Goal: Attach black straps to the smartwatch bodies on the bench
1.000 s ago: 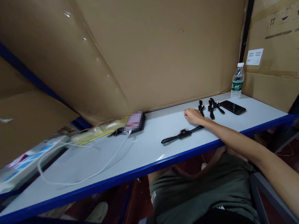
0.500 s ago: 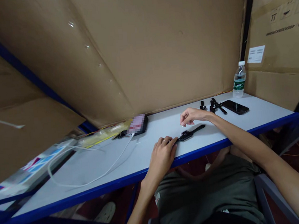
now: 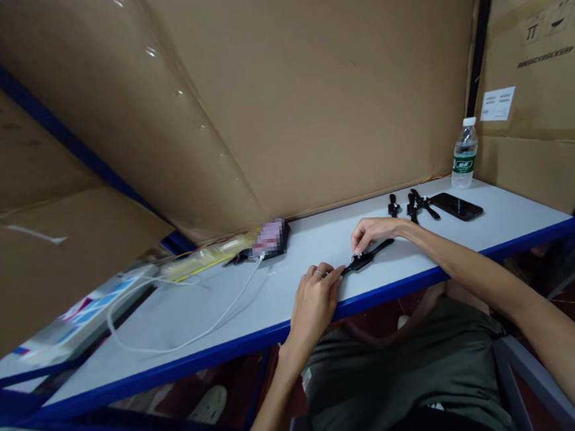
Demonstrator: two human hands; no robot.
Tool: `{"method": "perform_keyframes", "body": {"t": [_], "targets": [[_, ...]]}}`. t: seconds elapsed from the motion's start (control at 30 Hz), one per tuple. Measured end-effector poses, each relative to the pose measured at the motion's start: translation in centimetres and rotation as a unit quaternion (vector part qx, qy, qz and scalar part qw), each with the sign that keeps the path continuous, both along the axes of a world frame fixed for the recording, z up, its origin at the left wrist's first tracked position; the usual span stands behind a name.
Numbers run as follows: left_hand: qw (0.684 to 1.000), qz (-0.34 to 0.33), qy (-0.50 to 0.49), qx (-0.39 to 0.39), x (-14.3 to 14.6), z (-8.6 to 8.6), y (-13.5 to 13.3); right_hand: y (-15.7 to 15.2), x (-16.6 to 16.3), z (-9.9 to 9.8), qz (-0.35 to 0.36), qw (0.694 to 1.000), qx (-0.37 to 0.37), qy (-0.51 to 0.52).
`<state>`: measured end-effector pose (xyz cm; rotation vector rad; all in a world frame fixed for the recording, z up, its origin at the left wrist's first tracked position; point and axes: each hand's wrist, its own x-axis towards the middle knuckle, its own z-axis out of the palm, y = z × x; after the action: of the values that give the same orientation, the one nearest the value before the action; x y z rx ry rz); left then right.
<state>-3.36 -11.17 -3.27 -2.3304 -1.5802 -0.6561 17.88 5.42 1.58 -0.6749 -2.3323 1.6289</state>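
Note:
A black spokeshave (image 3: 363, 262) lies on the table near its front edge, one handle pointing right and away from me. My left hand (image 3: 314, 295) grips its left handle between thumb and fingers, and hides most of that handle. Above the body of the spokeshave, my right hand (image 3: 371, 233) has thumb and fingertips pinched together. They touch or nearly touch small silvery hardware at the body, too small to make out. Behind my right hand lie more black spokeshaves (image 3: 413, 211), two of them crossing.
On the table (image 3: 214, 294) a black phone (image 3: 457, 207) and a water bottle (image 3: 463, 158) stand at the right. A white cable (image 3: 225, 311) loops from a blurred device (image 3: 268, 240). Clear plastic bags (image 3: 211, 256) and a white-blue box (image 3: 90, 311) are left. Cardboard (image 3: 308, 94) walls the back.
My right hand has come down from above onto the spokeshave's body. My left hand stays on the left handle, and the spokeshave appears slightly tilted. The view has shifted a little.

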Motion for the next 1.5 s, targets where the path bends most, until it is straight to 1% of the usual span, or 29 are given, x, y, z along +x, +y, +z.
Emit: {"method": "perform_keyframes", "body": {"t": [0.1,0.3,0.47,0.73,0.83,0.93,1.03,1.1,1.17,1.27,1.33,1.4,1.5], "targets": [[1.000,0.001,-0.001,0.001,0.1,0.1,-0.1,0.2,-0.1,-0.3,0.000,1.000,-0.006,-0.014],[1.000,-0.002,-0.010,0.003,0.1,-0.2,0.0,0.4,-0.2,-0.6,-0.020,1.000,0.005,-0.007],[1.000,0.007,-0.005,-0.007,0.3,0.0,-0.1,-0.1,-0.1,-0.4,-0.024,1.000,0.003,-0.014],[0.999,0.027,-0.009,-0.029,0.9,0.7,-0.3,-0.6,-0.6,-0.1,-0.046,0.998,0.033,-0.027],[0.999,0.032,-0.012,-0.029,1.0,0.8,-0.4,-0.5,-0.5,-0.3,-0.049,0.997,0.053,-0.038],[0.999,0.033,-0.017,-0.034,1.2,0.9,-0.4,-0.9,-0.1,-0.5,-0.065,0.991,0.115,-0.030],[0.998,0.032,-0.024,-0.038,1.3,1.0,-0.4,-2.1,0.3,-0.8,-0.110,0.971,0.210,-0.031],[0.998,0.034,-0.028,-0.035,1.3,1.0,-0.3,-3.3,0.1,-1.0,-0.153,0.948,0.274,-0.055],[0.998,0.037,-0.032,-0.031,1.4,0.9,-0.3,-4.7,-0.4,-1.3,-0.201,0.913,0.345,-0.090],[0.998,0.035,-0.036,-0.024,1.4,0.9,-0.3,-6.3,-1.3,-1.8,-0.262,0.849,0.440,-0.128],[0.999,0.033,-0.036,-0.023,1.4,0.9,-0.3,-6.8,-1.6,-2.1,-0.278,0.827,0.470,-0.133],[0.999,0.034,-0.032,-0.026,1.4,0.9,-0.3,-6.9,-1.4,-2.3,-0.281,0.824,0.475,-0.125],[0.999,0.035,-0.029,-0.030,1.4,1.0,-0.3,-6.5,-0.6,-2.4,-0.283,0.847,0.444,-0.080]]}}
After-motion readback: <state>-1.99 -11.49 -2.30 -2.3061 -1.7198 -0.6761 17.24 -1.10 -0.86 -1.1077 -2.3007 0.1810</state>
